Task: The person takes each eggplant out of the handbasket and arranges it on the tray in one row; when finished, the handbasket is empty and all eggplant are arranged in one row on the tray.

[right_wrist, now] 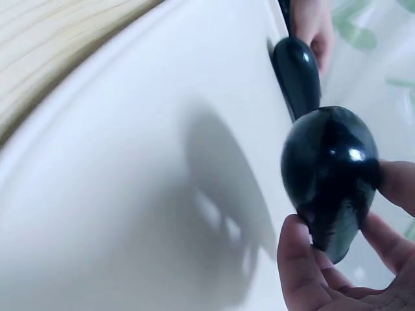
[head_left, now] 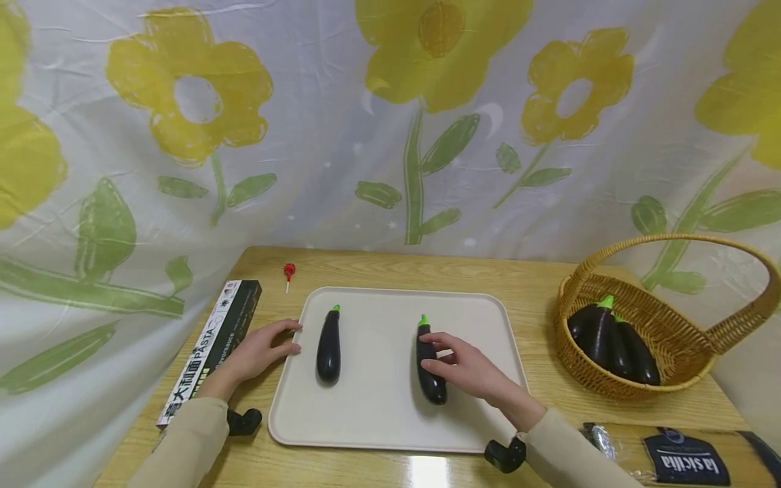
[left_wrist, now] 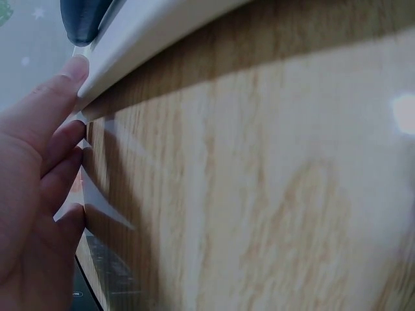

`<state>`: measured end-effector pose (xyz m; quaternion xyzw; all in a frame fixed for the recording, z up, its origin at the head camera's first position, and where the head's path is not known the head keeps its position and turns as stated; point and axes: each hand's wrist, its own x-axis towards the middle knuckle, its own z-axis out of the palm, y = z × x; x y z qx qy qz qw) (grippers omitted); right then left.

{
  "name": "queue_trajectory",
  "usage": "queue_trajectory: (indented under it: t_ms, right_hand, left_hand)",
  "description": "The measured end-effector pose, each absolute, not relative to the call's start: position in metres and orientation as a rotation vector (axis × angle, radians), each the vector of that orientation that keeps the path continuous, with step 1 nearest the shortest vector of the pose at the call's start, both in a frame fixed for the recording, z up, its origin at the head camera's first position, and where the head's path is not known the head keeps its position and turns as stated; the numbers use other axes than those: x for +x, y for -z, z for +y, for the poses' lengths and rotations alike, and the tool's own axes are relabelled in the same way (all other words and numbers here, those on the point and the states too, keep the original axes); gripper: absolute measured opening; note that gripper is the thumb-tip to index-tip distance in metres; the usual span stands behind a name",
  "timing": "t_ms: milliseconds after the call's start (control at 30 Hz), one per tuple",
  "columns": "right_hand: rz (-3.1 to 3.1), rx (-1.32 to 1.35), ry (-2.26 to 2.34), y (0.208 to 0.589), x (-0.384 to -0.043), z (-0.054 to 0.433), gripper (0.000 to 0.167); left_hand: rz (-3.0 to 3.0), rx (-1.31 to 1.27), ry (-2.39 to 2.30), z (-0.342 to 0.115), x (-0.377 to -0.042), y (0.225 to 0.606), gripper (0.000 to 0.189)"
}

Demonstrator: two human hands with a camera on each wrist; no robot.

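My right hand [head_left: 462, 364] pinches a dark eggplant [head_left: 431, 379] with a bright green stem, thumb on one side and fingers on the other. In the right wrist view this eggplant [right_wrist: 329, 155] hangs over the white tray [right_wrist: 110, 168], its shadow cast below. A second eggplant [head_left: 329, 349] lies lengthwise on the left part of the tray [head_left: 378, 413]. My left hand [head_left: 261, 349] is at the tray's left edge with fingers slightly bent. In the left wrist view, the left thumb [left_wrist: 76, 68] is right at the rim, and the fingers are spread below.
Right of the tray stands a wicker basket [head_left: 570, 352] with several eggplants [head_left: 610, 342] inside. A pasta pack [head_left: 683, 457] lies at the front right. Beside the left arm lies a long pasta box [head_left: 213, 346], with a red lollipop [head_left: 289, 271] behind it. A flowered cloth [head_left: 317, 169] hangs behind the table.
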<state>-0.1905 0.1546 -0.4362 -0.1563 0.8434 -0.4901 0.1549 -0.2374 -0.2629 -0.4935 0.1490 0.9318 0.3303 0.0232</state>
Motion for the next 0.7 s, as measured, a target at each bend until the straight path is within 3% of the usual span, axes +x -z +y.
queue_trajectory:
  t_ms: [700]
  right_hand:
    - [2.367,-0.618,1.377,0.458,-0.223,0.061,0.049]
  left_hand:
    - [2.872,0.446,-1.013,-0.261,-0.236,0.489,0.043]
